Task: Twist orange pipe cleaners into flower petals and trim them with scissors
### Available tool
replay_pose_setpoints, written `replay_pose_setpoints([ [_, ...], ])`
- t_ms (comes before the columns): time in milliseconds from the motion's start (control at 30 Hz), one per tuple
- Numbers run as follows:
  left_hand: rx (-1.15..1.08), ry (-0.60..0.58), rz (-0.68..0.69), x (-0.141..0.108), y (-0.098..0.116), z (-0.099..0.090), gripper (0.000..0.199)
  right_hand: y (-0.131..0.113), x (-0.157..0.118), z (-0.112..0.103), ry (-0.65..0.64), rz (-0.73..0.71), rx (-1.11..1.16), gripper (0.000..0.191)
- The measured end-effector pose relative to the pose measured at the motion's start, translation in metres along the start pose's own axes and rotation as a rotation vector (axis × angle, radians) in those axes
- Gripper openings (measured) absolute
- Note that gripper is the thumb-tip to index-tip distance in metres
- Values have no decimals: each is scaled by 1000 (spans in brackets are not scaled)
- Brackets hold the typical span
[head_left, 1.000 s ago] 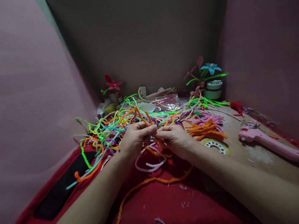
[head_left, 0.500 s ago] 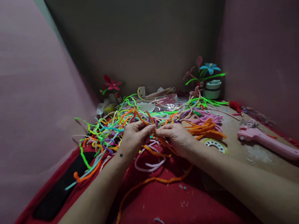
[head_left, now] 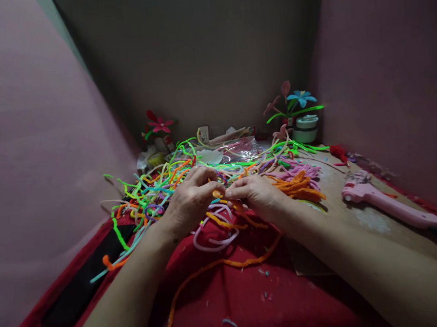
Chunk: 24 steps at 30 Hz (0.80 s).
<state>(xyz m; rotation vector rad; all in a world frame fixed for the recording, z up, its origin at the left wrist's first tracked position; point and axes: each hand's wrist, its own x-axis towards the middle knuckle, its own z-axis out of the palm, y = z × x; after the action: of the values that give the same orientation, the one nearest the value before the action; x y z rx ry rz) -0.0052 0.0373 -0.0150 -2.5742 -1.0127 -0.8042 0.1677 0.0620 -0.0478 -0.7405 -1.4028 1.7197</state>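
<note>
Both hands meet over the front of a tangled heap of coloured pipe cleaners [head_left: 168, 176]. My left hand [head_left: 191, 199] is closed, its thumb and fingers pinching an orange pipe cleaner [head_left: 216, 194]. My right hand [head_left: 254, 192] pinches the same orange pipe cleaner from the other side, fingertips almost touching the left ones. Fingers hide much of the held part. Below them, a looped lilac pipe cleaner [head_left: 212, 248] lies on the red cloth [head_left: 247, 298]. Nearer still, a long orange strand [head_left: 209, 265] curves across the cloth.
To the right, a bundle of orange pipe cleaners [head_left: 300, 186] and a pink glue gun [head_left: 392, 203] lie on a board [head_left: 371, 224]. A flat black object [head_left: 85, 282] is at left. Behind stand a red flower [head_left: 160, 125], a blue flower [head_left: 302, 98] and a pale pot [head_left: 305, 128].
My left hand has rolled over, its back now more upward. The orange ends that stuck up above the fingers no longer show there. The whole view has shifted slightly.
</note>
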Motion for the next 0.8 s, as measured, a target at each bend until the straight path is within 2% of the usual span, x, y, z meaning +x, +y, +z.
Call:
replay_pose_setpoints([
  [67,-1,-47,12,1,2,-3,18,-3,-1,0,-8,-5,-53,15],
  [133,-69,-91,-47,2,6,-5,17,-6,-2,1,9,-17,-135,17],
  [200,-212,-119,-221,3,12,-8,13,-9,-4,4,45,-27,-238,17],
  [267,-468,-142,-503,4,17,-10,11,-11,-8,8,77,-109,-382,17],
  [300,-636,-152,-656,5,19,-10,12,-11,-11,10,99,-193,-474,17],
  [367,-1024,-184,-908,5,19,-9,15,-11,-16,13,156,-450,-689,16],
  [467,-1553,-279,-1102,5,15,-4,16,-8,-22,16,229,-851,-1014,17],
  [533,-1716,-315,-1130,5,13,0,16,-6,-23,16,241,-995,-1127,19],
  [600,-1663,-259,-1090,6,13,0,19,-5,-22,16,265,-997,-1080,19],
  [700,-1380,-46,-960,7,17,-5,18,-7,-19,15,324,-789,-790,14],
  [800,-1042,172,-774,9,22,-11,9,-11,-17,14,304,-538,-489,13],
])
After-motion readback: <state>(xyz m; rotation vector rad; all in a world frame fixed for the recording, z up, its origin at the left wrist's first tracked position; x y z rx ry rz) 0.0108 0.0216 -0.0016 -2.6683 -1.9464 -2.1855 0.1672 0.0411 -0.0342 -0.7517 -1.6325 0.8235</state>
